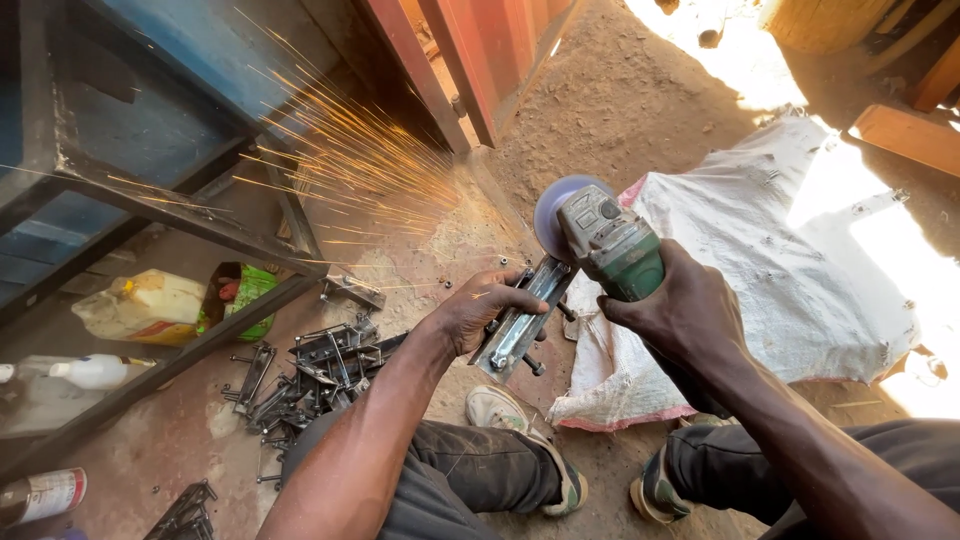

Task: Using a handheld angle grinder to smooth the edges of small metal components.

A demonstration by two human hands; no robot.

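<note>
My right hand [680, 310] grips the green body of an angle grinder [612, 245]. Its spinning disc [556, 210] touches the far end of a flat metal bracket [528, 318] and throws orange sparks [350, 160] to the upper left. My left hand [480, 305] holds that bracket by its near part, tilted up off the dirt floor. Bolts stick out of the bracket's side. My knees and both shoes [520, 425] show below the hands.
A pile of similar dark metal brackets [315, 370] lies on the ground at left. A white sack [770, 270] is spread to the right. A dark steel frame [180, 215], a yellow jug [140, 305], bottles [95, 372] and a can [45, 495] stand at left.
</note>
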